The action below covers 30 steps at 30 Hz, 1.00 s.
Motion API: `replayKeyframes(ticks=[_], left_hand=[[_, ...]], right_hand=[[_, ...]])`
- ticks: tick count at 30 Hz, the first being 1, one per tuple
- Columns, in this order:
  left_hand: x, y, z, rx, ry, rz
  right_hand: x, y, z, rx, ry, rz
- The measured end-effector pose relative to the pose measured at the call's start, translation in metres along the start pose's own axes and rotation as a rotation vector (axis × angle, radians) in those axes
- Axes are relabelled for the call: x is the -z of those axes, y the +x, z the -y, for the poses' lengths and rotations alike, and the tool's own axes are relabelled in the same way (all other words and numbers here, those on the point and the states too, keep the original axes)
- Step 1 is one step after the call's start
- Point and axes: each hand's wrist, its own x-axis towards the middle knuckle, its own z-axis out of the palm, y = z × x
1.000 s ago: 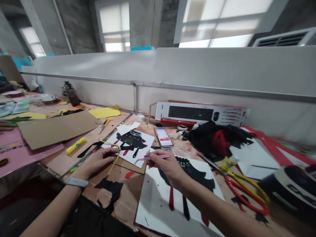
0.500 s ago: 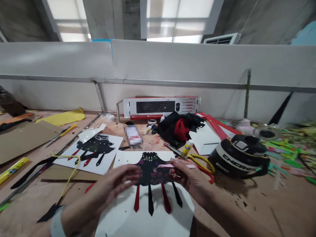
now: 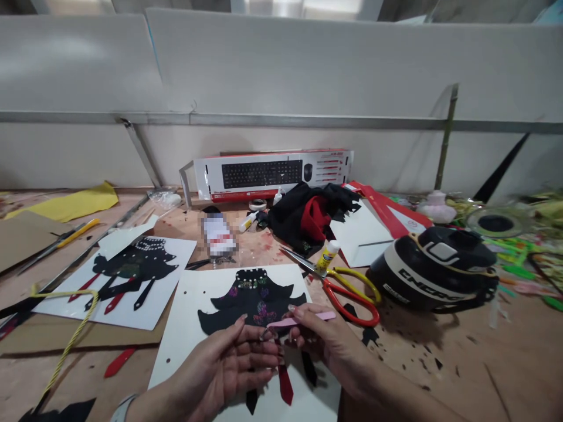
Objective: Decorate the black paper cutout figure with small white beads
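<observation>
phone screen [image 3: 219, 235]: blurred | wristband [image 3: 124, 408]: cut by bottom edge | tweezers [image 3: 303, 320]: tip detail too small

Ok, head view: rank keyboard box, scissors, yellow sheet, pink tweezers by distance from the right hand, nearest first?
From the right hand:
1. Pink tweezers: in its grip, pointing left.
2. Scissors: on the table just beyond it, handles slightly to the right.
3. Keyboard box: at the back, by the wall.
4. Yellow sheet: back left.
</observation>
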Motion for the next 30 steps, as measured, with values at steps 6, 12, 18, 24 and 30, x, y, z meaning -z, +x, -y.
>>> replayKeyframes(ticks=[6,12,18,24,30], left_hand=[[0.01,0.003,0.002,0.018,0.028,0.003],[0.011,0.002,0.003,0.006,0.079,0.01],[0.01,0.0,0.003,-0.015,0.233,0.006],[0.011,0.001,0.005,-0.021,0.272,-0.002],[0.012,0.0,0.006,-0.023,0.317,0.011]], right_hand=[[-0.003,-0.001,0.002,0.0,-0.023,-0.014],[-0.002,-0.004,0.002,0.049,-0.093,0.0],[0.003,-0.005,-0.001,0.114,-0.155,0.024],[0.002,-0.008,-0.002,0.113,-0.163,0.016],[0.003,-0.01,-0.003,0.133,-0.169,0.026]])
